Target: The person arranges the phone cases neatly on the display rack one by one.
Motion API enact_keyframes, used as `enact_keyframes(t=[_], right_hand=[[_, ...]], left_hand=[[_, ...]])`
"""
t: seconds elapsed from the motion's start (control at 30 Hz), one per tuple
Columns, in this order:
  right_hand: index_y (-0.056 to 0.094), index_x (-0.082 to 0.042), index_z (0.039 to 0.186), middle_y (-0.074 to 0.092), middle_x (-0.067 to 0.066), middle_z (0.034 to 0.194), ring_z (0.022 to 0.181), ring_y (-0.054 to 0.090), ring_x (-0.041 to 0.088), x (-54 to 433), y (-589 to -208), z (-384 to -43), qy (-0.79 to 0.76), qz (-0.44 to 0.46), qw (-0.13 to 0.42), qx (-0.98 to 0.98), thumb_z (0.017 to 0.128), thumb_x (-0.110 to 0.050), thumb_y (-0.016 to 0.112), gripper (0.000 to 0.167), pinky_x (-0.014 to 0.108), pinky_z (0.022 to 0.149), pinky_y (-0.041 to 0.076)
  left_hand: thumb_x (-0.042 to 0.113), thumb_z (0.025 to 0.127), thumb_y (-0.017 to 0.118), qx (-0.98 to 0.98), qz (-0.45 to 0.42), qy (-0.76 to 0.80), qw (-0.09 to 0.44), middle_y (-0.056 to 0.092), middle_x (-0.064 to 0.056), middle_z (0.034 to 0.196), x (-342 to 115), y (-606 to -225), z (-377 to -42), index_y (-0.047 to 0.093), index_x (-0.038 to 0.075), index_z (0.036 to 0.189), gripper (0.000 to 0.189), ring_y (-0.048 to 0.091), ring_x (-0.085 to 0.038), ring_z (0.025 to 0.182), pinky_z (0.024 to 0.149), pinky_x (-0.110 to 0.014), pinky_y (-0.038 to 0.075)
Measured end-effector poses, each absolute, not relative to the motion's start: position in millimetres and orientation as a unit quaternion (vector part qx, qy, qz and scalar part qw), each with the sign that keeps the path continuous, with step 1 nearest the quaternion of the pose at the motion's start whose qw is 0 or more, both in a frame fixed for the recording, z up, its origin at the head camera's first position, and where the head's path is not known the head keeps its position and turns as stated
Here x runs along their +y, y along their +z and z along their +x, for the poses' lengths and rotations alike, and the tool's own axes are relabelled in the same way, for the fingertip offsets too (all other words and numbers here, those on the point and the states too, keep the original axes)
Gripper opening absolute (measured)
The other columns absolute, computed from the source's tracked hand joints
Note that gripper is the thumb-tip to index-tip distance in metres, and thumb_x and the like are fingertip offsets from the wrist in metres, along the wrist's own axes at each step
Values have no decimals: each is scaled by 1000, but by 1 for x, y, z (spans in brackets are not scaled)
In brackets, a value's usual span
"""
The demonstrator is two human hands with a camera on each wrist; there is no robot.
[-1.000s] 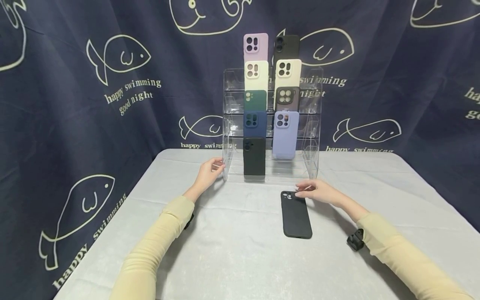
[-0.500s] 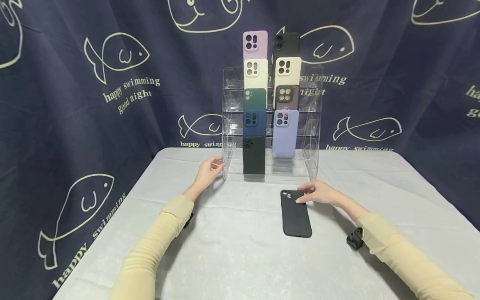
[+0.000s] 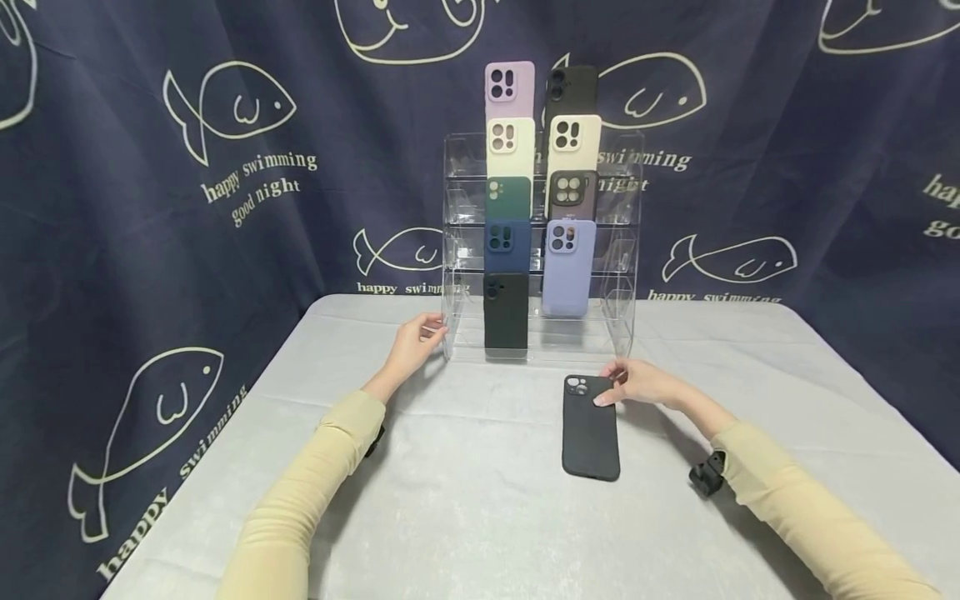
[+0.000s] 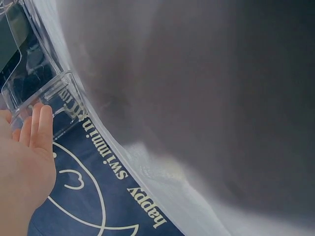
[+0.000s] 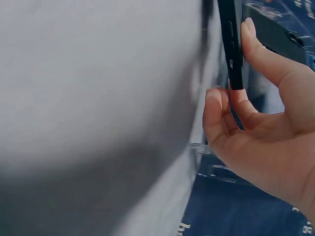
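A black phone case (image 3: 590, 433) is in my right hand (image 3: 637, 383), in front of the stand's right side. The thumb lies on its back below the camera cutouts, with fingers behind its top right edge. In the right wrist view the phone case (image 5: 231, 44) shows edge-on between thumb and fingers. My left hand (image 3: 414, 340) rests its fingertips at the lower left side of a clear tiered display stand (image 3: 457, 329). In the left wrist view the fingers (image 4: 44, 125) lie nearly straight against the stand's clear side panel (image 4: 61, 91).
Phone cases stand in two columns on the tiers. The left column ends low with a black case (image 3: 506, 312), under a blue case (image 3: 507, 250). A lilac-blue case (image 3: 568, 279) is lowest on the right. A fish-print curtain (image 3: 360, 125) hangs behind the white-covered table (image 3: 465, 500).
My right thumb and fingers have closed on the black phone case's upper right edge, and its top end has tipped upward. My left hand stays at the stand.
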State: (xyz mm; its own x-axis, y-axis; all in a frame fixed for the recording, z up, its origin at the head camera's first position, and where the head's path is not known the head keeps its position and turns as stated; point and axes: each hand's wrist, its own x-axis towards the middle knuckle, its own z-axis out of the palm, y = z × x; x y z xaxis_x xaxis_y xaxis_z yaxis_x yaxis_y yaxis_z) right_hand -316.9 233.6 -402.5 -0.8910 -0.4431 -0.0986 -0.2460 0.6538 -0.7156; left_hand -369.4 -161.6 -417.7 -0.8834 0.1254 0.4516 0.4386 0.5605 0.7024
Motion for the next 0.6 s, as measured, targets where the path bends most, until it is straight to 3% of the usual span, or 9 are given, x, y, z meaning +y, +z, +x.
enact_keyframes(t=[0.2, 0.37, 0.6], right_hand=[[47, 9, 115, 52, 11, 88, 68, 60, 19, 231, -392, -314, -430, -195, 131, 872, 79, -13, 74, 50, 34, 69, 57], [52, 9, 114, 57, 21, 100, 74, 61, 13, 226, -382, -309, -457, -196, 82, 864, 84, -11, 69, 40, 40, 72, 59], [54, 7, 116, 58, 21, 99, 71, 62, 5, 227, -356, -314, -483, -201, -33, 851, 88, -9, 65, 34, 28, 67, 59]], left_hand=[[13, 90, 62, -864, -171, -437, 182, 68, -20, 101, -161, -417, -370, 60, -4, 114, 30, 66, -31, 88, 81, -36, 57], [13, 90, 62, -866, -168, -434, 182, 68, -20, 101, -161, -418, -368, 60, -5, 114, 30, 66, -31, 88, 81, -36, 57], [12, 90, 62, -866, -158, -439, 179, 68, -19, 102, -160, -417, -367, 59, -5, 116, 31, 66, -30, 88, 81, -36, 57]])
